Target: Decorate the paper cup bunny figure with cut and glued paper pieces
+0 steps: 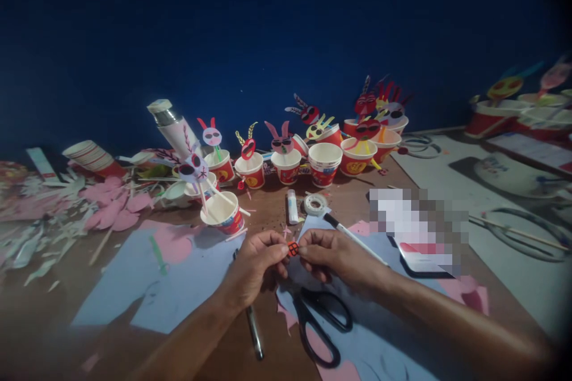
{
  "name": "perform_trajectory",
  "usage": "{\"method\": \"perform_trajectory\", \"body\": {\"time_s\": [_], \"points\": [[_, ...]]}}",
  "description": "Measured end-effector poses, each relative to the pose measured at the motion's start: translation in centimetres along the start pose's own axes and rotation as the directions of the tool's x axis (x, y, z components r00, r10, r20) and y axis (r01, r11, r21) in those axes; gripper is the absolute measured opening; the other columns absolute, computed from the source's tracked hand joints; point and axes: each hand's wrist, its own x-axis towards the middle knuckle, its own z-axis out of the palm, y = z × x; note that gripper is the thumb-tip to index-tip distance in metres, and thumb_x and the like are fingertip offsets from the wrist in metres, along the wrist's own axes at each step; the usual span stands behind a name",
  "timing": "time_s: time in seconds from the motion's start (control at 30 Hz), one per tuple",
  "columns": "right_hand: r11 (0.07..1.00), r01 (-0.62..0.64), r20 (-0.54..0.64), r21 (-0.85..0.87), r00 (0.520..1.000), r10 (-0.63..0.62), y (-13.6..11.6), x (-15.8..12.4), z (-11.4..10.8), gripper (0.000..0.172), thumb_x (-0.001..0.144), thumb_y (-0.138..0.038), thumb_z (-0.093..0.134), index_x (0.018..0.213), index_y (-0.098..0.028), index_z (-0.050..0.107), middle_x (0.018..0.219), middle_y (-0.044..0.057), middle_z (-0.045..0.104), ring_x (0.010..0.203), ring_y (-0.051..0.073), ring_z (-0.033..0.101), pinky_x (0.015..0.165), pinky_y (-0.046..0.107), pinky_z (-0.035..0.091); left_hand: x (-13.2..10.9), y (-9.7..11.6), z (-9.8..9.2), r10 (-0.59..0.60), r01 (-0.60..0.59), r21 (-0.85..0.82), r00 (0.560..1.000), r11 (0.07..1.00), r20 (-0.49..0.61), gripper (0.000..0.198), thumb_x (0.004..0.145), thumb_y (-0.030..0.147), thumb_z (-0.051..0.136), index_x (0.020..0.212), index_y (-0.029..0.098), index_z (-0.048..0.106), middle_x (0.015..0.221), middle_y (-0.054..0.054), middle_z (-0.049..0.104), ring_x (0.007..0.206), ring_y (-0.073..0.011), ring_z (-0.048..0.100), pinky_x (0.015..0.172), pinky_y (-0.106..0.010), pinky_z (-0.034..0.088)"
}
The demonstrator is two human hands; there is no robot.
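A small orange-red paper cutout [293,249] with black lines sits pinched between my two hands, over the middle of the table. My left hand [257,262] grips its left side with thumb and fingertips. On its right edge, my right hand [333,255] closes in a similar pinch. Black-handled scissors [305,327] lie just below the hands, their blades partly hidden. A dark pen [254,333] rests under my left wrist, and a white marker with a black cap [353,238] lies behind my right hand.
A glue stick [292,207] and a tape roll [315,205] lie beyond the hands. Paper cups [325,161] with paper-faced figures line the back. Blue paper [187,274] covers parts of the table, pink scraps [118,205] the left. A phone [424,259] lies right.
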Motion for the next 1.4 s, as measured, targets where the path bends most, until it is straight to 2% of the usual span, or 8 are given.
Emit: {"method": "perform_trajectory", "body": {"time_s": [0.3,0.47,0.53,0.63,0.73,0.93,1.27,1.4], "points": [[0.998,0.043,-0.072,-0.056,0.996,-0.047,-0.4,-0.1,0.1,0.026,0.073,-0.038,0.063,0.067,-0.015,0.051,0.054,-0.004,0.051,0.042,0.005,0.04,0.041,0.019,0.026,0.4,0.3,0.0,-0.006,0.006,0.02,1.0,1.0,0.002,0.019,0.072,0.032,0.062,0.071,0.014,0.055,0.059,0.001,0.058,0.043,-0.0073,0.051,0.04,-0.016,0.036],[0.989,0.11,-0.184,-0.095,0.975,-0.126,-1.5,-1.1,-0.7,0.025,0.074,-0.034,0.062,0.064,-0.017,0.048,0.052,-0.005,0.049,0.044,0.006,0.038,0.044,0.021,0.028,0.3,1.0,0.1,0.179,-0.15,0.341,0.982,0.928,-0.053,0.021,0.077,0.034,0.057,0.07,0.015,0.059,0.056,0.001,0.056,0.047,-0.0082,0.049,0.046,-0.018,0.038],[0.988,0.122,-0.216,-0.097,0.966,-0.14,-1.4,-1.7,-1.0,0.023,0.075,-0.034,0.061,0.066,-0.017,0.049,0.054,-0.005,0.049,0.045,0.006,0.038,0.044,0.021,0.027,0.3,1.0,0.3,0.243,-0.202,0.533,0.97,0.821,-0.007,0.017,0.078,0.03,0.055,0.074,0.015,0.062,0.063,0.0,0.058,0.056,-0.0105,0.053,0.053,-0.02,0.04],[0.989,0.119,-0.252,-0.085,0.958,-0.137,-0.4,-2.3,-1.2,0.021,0.077,-0.034,0.06,0.07,-0.017,0.05,0.055,-0.005,0.049,0.045,0.006,0.038,0.044,0.02,0.027,0.4,0.5,0.7,0.333,-0.346,0.725,0.928,0.596,0.169,0.014,0.079,0.02,0.051,0.081,0.017,0.065,0.082,-0.003,0.062,0.079,-0.0154,0.057,0.072,-0.024,0.042],[0.992,0.114,-0.282,-0.061,0.951,-0.127,1.0,-2.7,-1.2,0.021,0.078,-0.036,0.06,0.073,-0.018,0.05,0.054,-0.005,0.048,0.044,0.006,0.035,0.043,0.02,0.026,0.6,0.0,1.2,0.279,-0.406,0.818,0.908,0.406,0.313,0.018,0.079,0.018,0.049,0.088,0.017,0.065,0.088,-0.005,0.061,0.086,-0.0174,0.055,0.077,-0.026,0.039],[0.992,0.12,-0.311,-0.047,0.942,-0.128,2.4,-3.0,-1.4,0.026,0.075,-0.041,0.063,0.072,-0.018,0.051,0.053,-0.005,0.047,0.044,0.007,0.035,0.044,0.021,0.026,0.8,-0.3,2.3,0.135,-0.326,0.942,0.94,0.081,0.313,0.015,0.07,0.017,0.053,0.083,0.019,0.061,0.08,-0.004,0.055,0.076,-0.0196,0.052,0.066,-0.028,0.036],[0.989,0.121,-0.271,-0.087,0.952,-0.141,2.4,-3.2,-1.8,0.027,0.076,-0.044,0.061,0.072,-0.019,0.051,0.053,-0.004,0.048,0.045,0.008,0.036,0.045,0.021,0.028,1.3,-0.4,3.1,0.156,-0.264,0.959,0.956,0.098,0.248,0.019,0.062,0.012,0.051,0.079,0.02,0.053,0.08,-0.003,0.055,0.076,-0.02,0.051,0.065,-0.029,0.035],[0.993,0.083,-0.284,-0.086,0.953,-0.104,2.5,-3.2,-1.8,0.032,0.071,-0.047,0.065,0.072,-0.019,0.051,0.051,-0.004,0.047,0.045,0.008,0.036,0.044,0.021,0.027,0.9,-0.7,3.4,0.189,-0.336,0.927,0.934,0.168,0.304,0.015,0.062,0.009,0.048,0.073,0.019,0.051,0.077,-0.002,0.054,0.074,-0.018,0.05,0.067,-0.028,0.035]]}}
